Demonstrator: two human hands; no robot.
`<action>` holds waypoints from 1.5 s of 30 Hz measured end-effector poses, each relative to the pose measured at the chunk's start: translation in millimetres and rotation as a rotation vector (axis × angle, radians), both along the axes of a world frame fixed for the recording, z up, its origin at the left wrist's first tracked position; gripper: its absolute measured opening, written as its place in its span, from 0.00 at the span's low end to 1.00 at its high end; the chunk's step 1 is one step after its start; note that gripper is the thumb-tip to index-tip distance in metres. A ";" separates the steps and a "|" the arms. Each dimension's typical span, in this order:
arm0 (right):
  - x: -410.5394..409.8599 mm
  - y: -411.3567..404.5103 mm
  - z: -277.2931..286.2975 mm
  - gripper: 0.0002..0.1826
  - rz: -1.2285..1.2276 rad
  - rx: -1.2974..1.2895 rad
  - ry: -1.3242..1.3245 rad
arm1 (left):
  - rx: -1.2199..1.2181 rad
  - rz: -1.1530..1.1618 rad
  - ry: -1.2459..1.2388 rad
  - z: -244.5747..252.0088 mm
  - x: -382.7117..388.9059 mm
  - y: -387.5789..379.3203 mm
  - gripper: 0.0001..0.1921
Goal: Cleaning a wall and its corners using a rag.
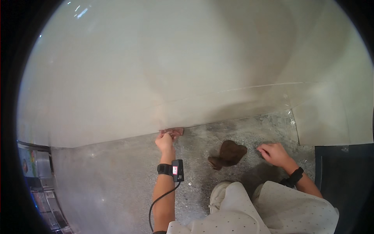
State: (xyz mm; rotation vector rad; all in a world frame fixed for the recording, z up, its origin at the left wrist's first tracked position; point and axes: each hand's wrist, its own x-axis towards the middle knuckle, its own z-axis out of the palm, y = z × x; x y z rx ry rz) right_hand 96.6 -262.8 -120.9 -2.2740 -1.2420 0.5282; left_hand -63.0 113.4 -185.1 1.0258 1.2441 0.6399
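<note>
My left hand grips a crumpled reddish-brown cloth where the pale wall meets the floor. The cloth lies along that joint and sticks out to the right of my fingers. Over the floor to the right, my right hand has its fingers curled in, and nothing shows in it. A dark brown, soft-looking piece, perhaps a cloth, lies on the floor between my hands, nearer the right one and apart from both.
The smooth wall rises in front, with a crack line low on it and a corner projection at right. The speckled grey floor bears a dark mat at right. My shoe is close by. Metal equipment stands far left.
</note>
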 end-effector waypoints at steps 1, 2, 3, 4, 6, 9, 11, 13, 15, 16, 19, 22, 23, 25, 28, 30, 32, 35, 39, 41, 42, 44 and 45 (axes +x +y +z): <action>-3.1 3.2 0.5 0.07 0.006 0.009 0.001 | 0.017 -0.025 -0.052 -9.6 -7.7 5.3 0.08; -2.5 0.2 -0.7 0.07 -0.001 -0.006 -0.015 | 0.007 -0.039 -0.058 1.1 5.3 -6.3 0.08; -2.1 -5.9 -1.8 0.07 -0.010 -0.023 -0.026 | -0.038 -0.127 -0.081 29.0 22.0 -30.5 0.07; -1.1 -8.6 -2.9 0.07 -0.015 -0.026 -0.026 | -0.074 -0.204 -0.102 47.4 30.5 -42.6 0.06; 0.7 -9.5 -5.3 0.07 -0.020 -0.014 -0.019 | -0.076 -0.212 -0.103 43.3 28.9 -36.7 0.06; -1.7 -6.6 0.6 0.06 -0.041 0.013 0.011 | -0.085 -0.216 -0.105 35.3 23.5 -29.5 0.06; -2.3 -5.0 -1.2 0.06 -0.022 0.020 -0.009 | -0.162 -0.124 -0.051 29.5 23.9 -23.8 0.07; -1.3 -4.9 -3.4 0.06 -0.001 0.023 -0.029 | -0.113 -0.250 -0.041 33.7 27.4 -31.1 0.08; -1.1 -11.0 -7.0 0.06 -0.043 0.010 0.005 | -0.049 -0.535 -0.106 56.4 39.4 -55.9 0.08; -1.3 -11.7 -7.0 0.06 -0.035 0.014 0.009 | -0.019 -0.683 -0.176 68.9 45.8 -70.7 0.08; 0.8 -13.4 -3.6 0.06 -0.037 0.009 -0.037 | 0.062 -0.968 -0.235 60.7 75.1 -124.4 0.08; -0.9 -6.7 1.6 0.09 -0.097 0.003 -0.051 | 0.189 -1.176 -0.025 50.8 82.1 -172.1 0.08; -4.2 -4.6 1.7 0.12 -0.161 0.079 -0.001 | 0.132 -1.212 -0.101 50.4 81.6 -184.9 0.08; -11.9 1.0 4.2 0.18 -0.215 0.217 0.116 | 0.030 -1.291 -0.245 33.1 77.4 -205.0 0.10; -27.4 2.9 -14.1 0.23 -0.240 0.408 0.126 | -0.399 -1.175 -0.390 8.6 67.2 -209.6 0.17; -32.1 1.7 -23.3 0.22 -0.273 0.407 -0.102 | -0.628 -1.057 -0.301 20.1 70.5 -204.7 0.18; -33.1 -4.7 -23.0 0.19 -0.274 0.387 -0.127 | -0.660 -1.099 -0.369 26.6 72.9 -197.6 0.18; -34.6 -13.1 -24.6 0.17 -0.264 0.392 -0.095 | -0.696 -1.124 -0.384 28.1 72.9 -205.7 0.17; -32.0 -19.5 -29.5 0.17 -0.323 0.472 -0.013 | -0.682 -1.130 -0.404 23.9 69.7 -217.7 0.16; -29.8 -20.9 -37.4 0.17 -0.368 0.503 -0.022 | -0.511 -1.152 -0.336 23.7 70.2 -224.1 0.15; -29.6 -20.5 -35.7 0.17 -0.394 0.541 -0.029 | -0.535 -1.177 -0.327 23.4 71.6 -224.5 0.15; -24.7 -23.2 -29.8 0.15 -0.470 0.525 0.032 | -0.249 -1.221 -0.270 17.8 73.2 -218.8 0.15; -26.8 -21.9 -28.4 0.13 -0.504 0.531 0.100 | -0.205 -1.195 -0.239 12.3 69.4 -207.6 0.16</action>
